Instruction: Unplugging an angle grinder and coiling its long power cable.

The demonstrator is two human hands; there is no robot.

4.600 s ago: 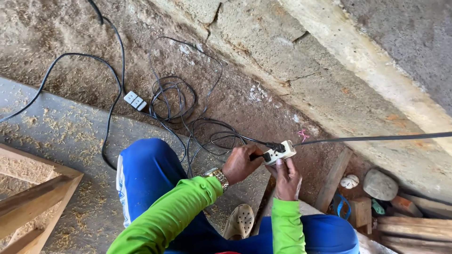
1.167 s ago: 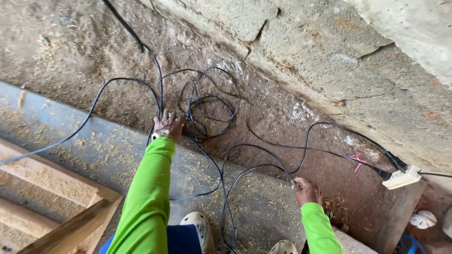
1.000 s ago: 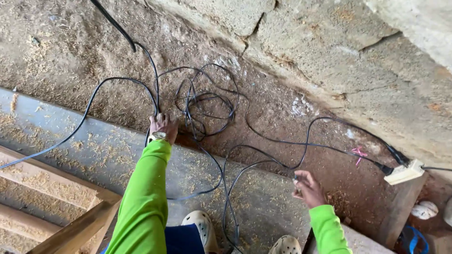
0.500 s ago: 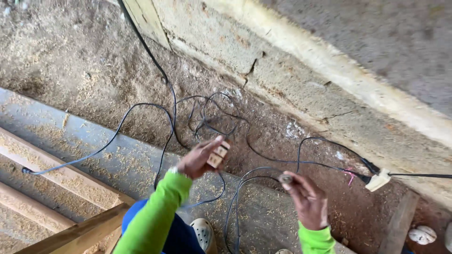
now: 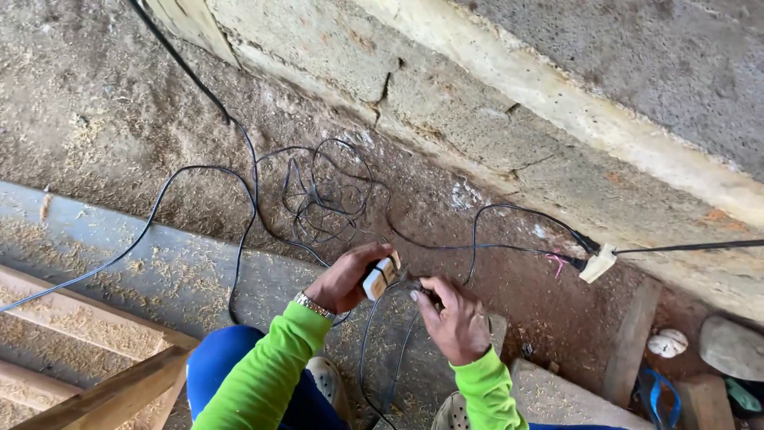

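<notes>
My left hand (image 5: 344, 279) grips a small white socket block (image 5: 380, 276) lifted off the ground. My right hand (image 5: 452, 318) pinches a black plug and its cable (image 5: 415, 283) right beside the block's end; whether the plug is seated in the block I cannot tell. Thin black cables (image 5: 326, 191) lie tangled on the dirt beyond my hands. Both arms wear bright green sleeves, and a watch (image 5: 312, 305) sits on my left wrist.
A second white connector (image 5: 598, 263) hangs on a taut black cable by the concrete wall (image 5: 493, 95). Wooden frame pieces (image 5: 87, 374) lie at lower left, a sawdust-covered slab (image 5: 183, 271) below. Stones, a plank (image 5: 633, 338) and a blue strap (image 5: 660, 394) sit at lower right.
My left hand reached down to the cable tangle, picked up the socket block and brought it back toward me. My right hand closed in with the plug until the two meet.
</notes>
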